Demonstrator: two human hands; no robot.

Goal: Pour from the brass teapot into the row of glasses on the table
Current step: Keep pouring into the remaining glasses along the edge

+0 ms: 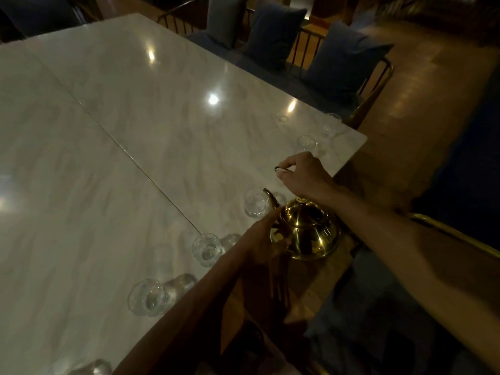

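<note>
The brass teapot [305, 231] hangs in the air just past the table's near edge, its spout reaching over a clear glass [255, 203]. My right hand [300, 173] is above the lid with fingers curled round a thin dark handle. My left hand [261, 239] rests against the pot's side below the spout, fingers straight. A row of clear glasses runs along the table edge: one [207, 249] and another [148, 296] toward me, a further one [305, 143] beyond my right hand. Whether they hold liquid is too dim to tell.
The pale marble table [121, 158] has a seam down its middle. More glasses [331, 123] stand near the far right corner and one [92, 368] at the bottom edge. Chairs with blue cushions [273, 36] line the far side; a brass-framed chair [460, 236] is at my right.
</note>
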